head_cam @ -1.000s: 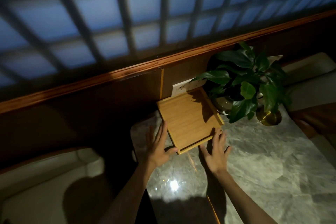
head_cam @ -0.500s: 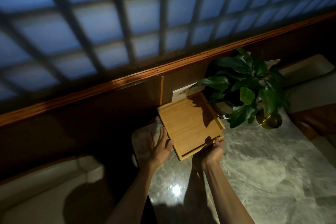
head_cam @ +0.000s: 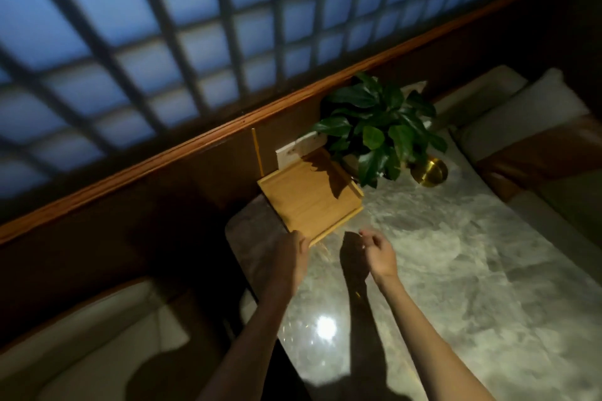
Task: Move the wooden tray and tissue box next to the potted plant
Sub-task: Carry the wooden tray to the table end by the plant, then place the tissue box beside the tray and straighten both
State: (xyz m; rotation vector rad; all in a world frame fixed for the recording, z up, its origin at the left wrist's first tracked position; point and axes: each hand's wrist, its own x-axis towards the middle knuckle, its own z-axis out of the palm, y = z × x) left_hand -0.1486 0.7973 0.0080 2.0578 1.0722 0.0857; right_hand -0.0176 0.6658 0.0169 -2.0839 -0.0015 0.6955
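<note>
The wooden tray (head_cam: 309, 198) lies at the far end of the marble table (head_cam: 439, 270), against the wall and just left of the potted plant (head_cam: 374, 127). The plant's leaf shadows fall across the tray. My left hand (head_cam: 293, 259) grips the tray's near left corner. My right hand (head_cam: 379, 254) hovers over the table a little short of the tray's near edge, fingers loosely curled and holding nothing. A pale box-like thing (head_cam: 299, 148) stands behind the tray against the wall, partly hidden by the leaves; I cannot tell if it is the tissue box.
A round gold pot (head_cam: 430, 172) sits to the right of the plant. Cream cushioned seats flank the table on the left (head_cam: 97, 352) and right (head_cam: 537, 127). A dark wood wall with a trim rail (head_cam: 163, 156) runs behind, with a gridded window above.
My right hand has let go of the tray's near edge and drawn back. My left hand has closed onto the near left corner. The view has swung left.
</note>
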